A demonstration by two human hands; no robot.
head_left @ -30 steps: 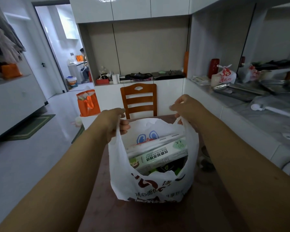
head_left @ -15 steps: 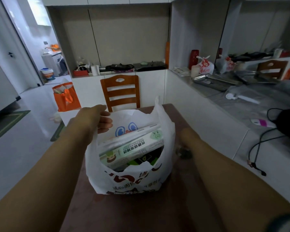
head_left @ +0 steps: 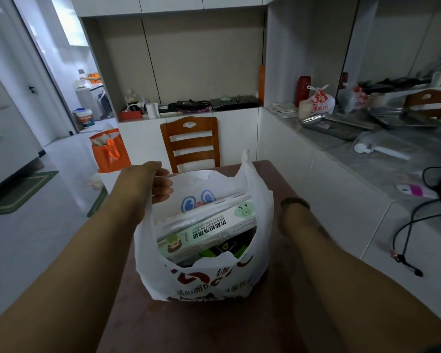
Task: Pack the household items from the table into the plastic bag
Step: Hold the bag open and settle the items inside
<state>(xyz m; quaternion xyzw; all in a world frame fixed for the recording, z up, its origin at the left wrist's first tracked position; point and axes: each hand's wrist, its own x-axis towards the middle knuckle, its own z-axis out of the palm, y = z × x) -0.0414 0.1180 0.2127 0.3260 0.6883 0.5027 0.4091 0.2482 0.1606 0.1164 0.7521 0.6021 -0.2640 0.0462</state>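
Crinkled white plastic bag [head_left: 204, 273], boxy contents

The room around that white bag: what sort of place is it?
Probably a home dining or kitchen area: a wooden chair at a brown table, built-in white cabinets and a cluttered counter.

At the centre of the frame we see a wooden chair [head_left: 191, 143] against white cabinets. To its left an orange bag [head_left: 109, 151] stands on the floor, with a green mat [head_left: 18, 193] at the left edge. On the grey counter [head_left: 382, 169] at right lie a metal tray [head_left: 334, 126], a knotted white bag [head_left: 317, 100] and a black cable [head_left: 405, 240].
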